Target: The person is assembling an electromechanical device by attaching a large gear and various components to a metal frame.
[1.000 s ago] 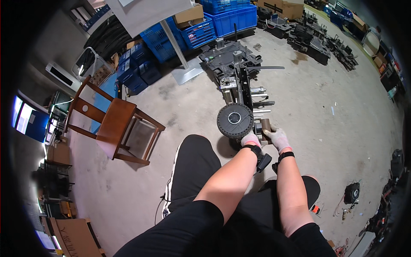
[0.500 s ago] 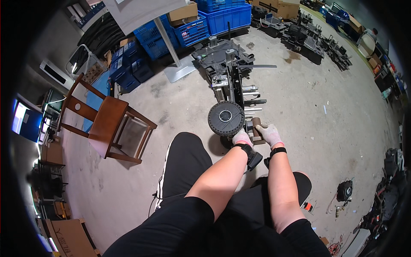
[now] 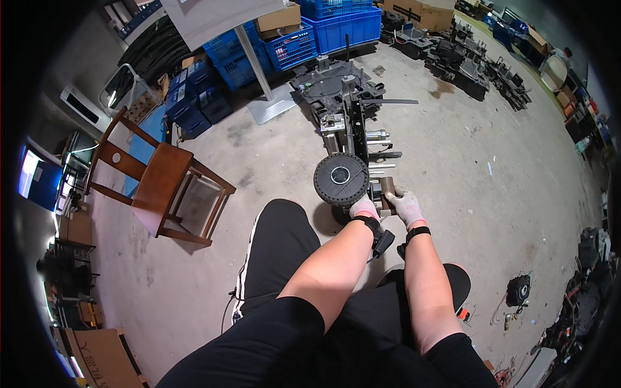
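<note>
A black ridged wheel (image 3: pixel 341 179) with a pale hub ring sits at the near end of a dark metal machine frame (image 3: pixel 352 123) on the floor. My left hand (image 3: pixel 365 207), in a light glove, is beside the wheel's lower right edge; its fingers are hidden behind the wrist and the parts. In my gloved right hand (image 3: pixel 407 208) is a brown metal block (image 3: pixel 387 187), gripped from its right side with the thumb on top. The block is against or close beside the machine's end, just right of the wheel; contact cannot be made out.
A brown wooden chair (image 3: pixel 165 184) stands to the left. Beyond the machine are a sign post base (image 3: pixel 275 107) and blue crates (image 3: pixel 343 29). More machine assemblies (image 3: pixel 459 64) lie far right. A small black part with wires (image 3: pixel 519 290) lies on the floor near right.
My right hand and the brown metal block have shifted slightly left, toward the machine. My left hand stays almost in place beside the wheel.
</note>
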The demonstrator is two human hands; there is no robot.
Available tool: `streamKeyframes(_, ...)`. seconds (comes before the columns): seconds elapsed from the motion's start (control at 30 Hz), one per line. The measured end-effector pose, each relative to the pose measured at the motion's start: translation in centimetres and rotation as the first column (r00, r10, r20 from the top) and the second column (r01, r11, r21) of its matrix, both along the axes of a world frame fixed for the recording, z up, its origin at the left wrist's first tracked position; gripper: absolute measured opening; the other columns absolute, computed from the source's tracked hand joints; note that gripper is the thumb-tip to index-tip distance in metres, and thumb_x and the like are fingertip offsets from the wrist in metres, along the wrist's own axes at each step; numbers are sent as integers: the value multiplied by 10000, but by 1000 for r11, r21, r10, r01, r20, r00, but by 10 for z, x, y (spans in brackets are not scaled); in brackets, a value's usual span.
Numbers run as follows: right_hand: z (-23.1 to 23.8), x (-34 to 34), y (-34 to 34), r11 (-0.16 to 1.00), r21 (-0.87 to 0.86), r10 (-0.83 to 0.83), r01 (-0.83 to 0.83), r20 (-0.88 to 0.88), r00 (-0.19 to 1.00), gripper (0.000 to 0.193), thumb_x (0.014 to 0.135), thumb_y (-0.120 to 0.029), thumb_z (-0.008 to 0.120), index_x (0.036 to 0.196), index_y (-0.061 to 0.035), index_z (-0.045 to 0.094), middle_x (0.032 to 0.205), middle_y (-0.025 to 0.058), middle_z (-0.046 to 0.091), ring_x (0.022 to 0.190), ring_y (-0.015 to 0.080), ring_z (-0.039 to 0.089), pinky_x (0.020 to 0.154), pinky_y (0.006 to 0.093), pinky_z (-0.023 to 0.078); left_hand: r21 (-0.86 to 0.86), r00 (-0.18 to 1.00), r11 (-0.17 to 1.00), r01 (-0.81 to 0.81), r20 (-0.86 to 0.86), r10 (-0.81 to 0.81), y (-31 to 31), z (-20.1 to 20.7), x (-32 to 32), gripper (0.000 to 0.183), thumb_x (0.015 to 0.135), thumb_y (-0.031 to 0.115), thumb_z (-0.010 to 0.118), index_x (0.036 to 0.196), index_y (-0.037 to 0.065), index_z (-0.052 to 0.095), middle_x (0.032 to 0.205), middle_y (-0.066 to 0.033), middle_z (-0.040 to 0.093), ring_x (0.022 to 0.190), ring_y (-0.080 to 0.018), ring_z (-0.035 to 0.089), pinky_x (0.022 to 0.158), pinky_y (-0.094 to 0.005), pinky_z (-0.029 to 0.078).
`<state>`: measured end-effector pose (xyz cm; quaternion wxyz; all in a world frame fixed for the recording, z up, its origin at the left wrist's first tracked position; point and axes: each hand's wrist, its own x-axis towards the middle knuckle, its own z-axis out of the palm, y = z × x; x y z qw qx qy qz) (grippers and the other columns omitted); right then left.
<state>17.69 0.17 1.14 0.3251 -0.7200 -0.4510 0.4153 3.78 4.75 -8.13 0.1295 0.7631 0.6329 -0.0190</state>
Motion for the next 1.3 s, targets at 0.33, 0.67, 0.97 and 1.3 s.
streamKeyframes(0.33, 11, -1, 12, 998, -59, 9, 4, 217, 976, 490, 870, -372, 610, 1192, -5, 635, 1151, 232, 648, 1091, 350, 623, 933, 390, 475, -63, 960, 995, -75, 264, 89, -3, -21, 1, 512, 771, 209, 711, 1248, 79, 575, 1195, -175, 633, 1124, -330, 605, 955, -391, 494)
streamKeyframes(0.67, 5, -2, 2, 999, -3, -32, 33, 71, 997, 531, 874, -313, 641, 1293, 5, 564, 1252, 216, 609, 1151, 325, 599, 963, 362, 462, -527, 997, 849, 41, -32, -68, -3, 40, 5, 428, 990, 166, 345, 1403, 139, 453, 1471, -101, 428, 1335, -248, 439, 1079, -371, 390)
streamKeyframes(0.97, -6, 7, 12, 996, -89, -2, 13, 124, 992, 527, 910, -333, 591, 1334, -25, 534, 1251, 214, 610, 1164, 318, 592, 965, 359, 456, -596, 414, 779, -196, 670, 617, -12, 10, 5, 368, 968, 238, 448, 1308, 135, 542, 1351, -94, 556, 1207, -247, 569, 966, -358, 491)
streamKeyframes(1.3, 4, 5, 7, 999, -44, 14, -12, 55, 998, 536, 898, -296, 611, 1351, -27, 517, 1310, 196, 577, 1208, 302, 564, 1003, 348, 430, -372, 996, 928, -3, 79, 35, -8, 68, 0, 492, 779, 318, 711, 1213, 102, 630, 1237, -136, 628, 1140, -294, 607, 952, -383, 498)
